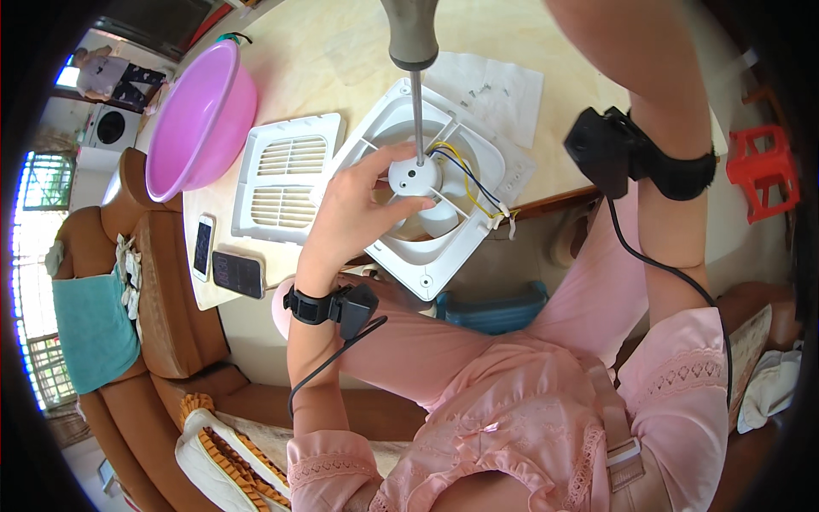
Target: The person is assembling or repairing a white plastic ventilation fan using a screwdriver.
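White plastic forms the fan [441, 218], which lies at the worktop's [294, 90] near edge, one corner overhanging toward the person's lap. The screwdriver's [414, 55] handle is cut off by the top edge, and the right forearm [674, 94] leaves the view there too, so the right hand is out of sight and I cannot tell whether it is closed on anything. The left hand [363, 200] hides part of the fan's left side; its thumb and fingers are clamped around the round hub [418, 177]. Whether the screwdriver's tip sits in a hole is hard to make out; it meets the hub near the far rim.

The fan's square frame is turned diagonally, hub facing up. The screwdriver's long axis runs nearly straight up and down the view, tip toward the person. Yellow and blue wires [467, 173] trail from the hub to the frame's right corner. Small screws [485, 90], too tiny to count surely, lie on white paper [522, 102] beyond. A slatted cover [290, 158] lies left of the fan.
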{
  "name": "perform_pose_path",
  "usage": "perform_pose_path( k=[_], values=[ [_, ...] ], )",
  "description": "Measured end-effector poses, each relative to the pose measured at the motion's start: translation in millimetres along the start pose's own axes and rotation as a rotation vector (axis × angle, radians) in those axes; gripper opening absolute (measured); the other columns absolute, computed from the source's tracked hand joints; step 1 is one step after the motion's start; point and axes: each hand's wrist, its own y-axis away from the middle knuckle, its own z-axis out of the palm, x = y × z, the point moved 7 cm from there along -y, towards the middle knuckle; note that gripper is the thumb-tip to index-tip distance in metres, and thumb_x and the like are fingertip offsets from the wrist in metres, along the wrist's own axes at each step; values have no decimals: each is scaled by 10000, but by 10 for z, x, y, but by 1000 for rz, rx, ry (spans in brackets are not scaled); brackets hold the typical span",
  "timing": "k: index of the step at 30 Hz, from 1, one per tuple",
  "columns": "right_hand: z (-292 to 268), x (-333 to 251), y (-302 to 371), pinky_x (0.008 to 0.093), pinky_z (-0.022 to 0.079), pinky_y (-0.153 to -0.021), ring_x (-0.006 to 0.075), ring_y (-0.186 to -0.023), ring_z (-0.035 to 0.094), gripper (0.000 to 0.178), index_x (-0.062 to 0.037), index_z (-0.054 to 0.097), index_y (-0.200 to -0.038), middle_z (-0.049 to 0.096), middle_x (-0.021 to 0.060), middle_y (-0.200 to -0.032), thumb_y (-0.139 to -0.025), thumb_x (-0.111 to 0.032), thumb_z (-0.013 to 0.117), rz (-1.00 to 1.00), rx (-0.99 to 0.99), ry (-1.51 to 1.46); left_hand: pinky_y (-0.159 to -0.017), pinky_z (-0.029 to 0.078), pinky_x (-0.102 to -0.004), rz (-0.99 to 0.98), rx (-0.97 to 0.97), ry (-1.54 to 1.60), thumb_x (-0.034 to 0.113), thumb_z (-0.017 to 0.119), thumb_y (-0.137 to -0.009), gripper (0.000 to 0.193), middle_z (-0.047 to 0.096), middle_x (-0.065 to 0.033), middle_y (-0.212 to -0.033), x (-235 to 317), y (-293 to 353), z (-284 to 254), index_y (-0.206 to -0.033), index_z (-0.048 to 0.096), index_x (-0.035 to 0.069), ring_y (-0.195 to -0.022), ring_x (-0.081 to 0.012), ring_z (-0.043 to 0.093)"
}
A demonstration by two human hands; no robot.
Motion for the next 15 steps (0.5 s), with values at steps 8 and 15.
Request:
perform_pose_path(
  k=[8,15],
  values=[
    [50,-181,63,279,520,-835,105,-927,636,512,50,483,-1433,665,146,-1148,-1010,-185,648,-46,22,66,-698,522,-334,118,32,-13,198,868,-777,570,733,-112,-991,8,4,-30,-1292,658,77,-715,-214,626],
    [-36,-368,68,280,522,-830,101,-915,636,509,55,484,-1429,666,141,-1142,-1009,-179,650,-73,215,159,-884,571,-335,25,-4,20,117,856,-801,555,722,-131,-1161,56,10,-36,-1301,639,9,-980,-214,696]
  ],
)
